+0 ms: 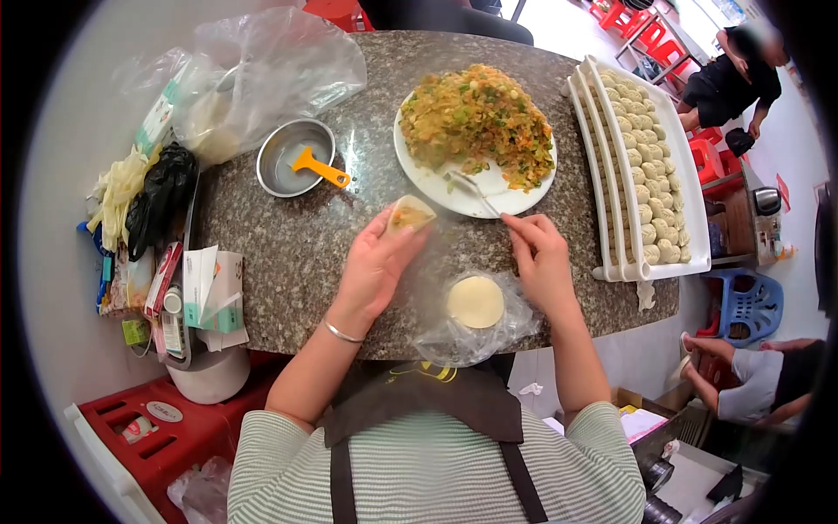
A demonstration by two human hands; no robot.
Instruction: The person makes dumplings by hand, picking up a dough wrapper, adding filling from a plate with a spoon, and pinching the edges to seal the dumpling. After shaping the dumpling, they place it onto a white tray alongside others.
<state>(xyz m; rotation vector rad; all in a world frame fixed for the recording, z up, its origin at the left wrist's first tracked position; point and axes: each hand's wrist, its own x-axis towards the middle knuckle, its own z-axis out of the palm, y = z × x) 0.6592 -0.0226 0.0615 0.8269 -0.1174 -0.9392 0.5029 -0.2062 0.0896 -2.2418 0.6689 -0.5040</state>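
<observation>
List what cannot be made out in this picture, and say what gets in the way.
All in the head view:
Wrapper's underside: hidden by the left hand.
Tip of the utensil in the right hand: blurred.
Contents of the lower trays: mostly hidden by the top tray.
Words on the oval label: too small.
Seated person's head: cut off by the dark edge.
Clear bag's contents: obscured by crumpled plastic.

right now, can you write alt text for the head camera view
A person's left hand holds a dough wrapper with some filling on it, while the right hand holds a utensil at a plate of chopped filling. Stacked trays of shaped dumplings stand on the right, a metal bowl on the left.
</observation>
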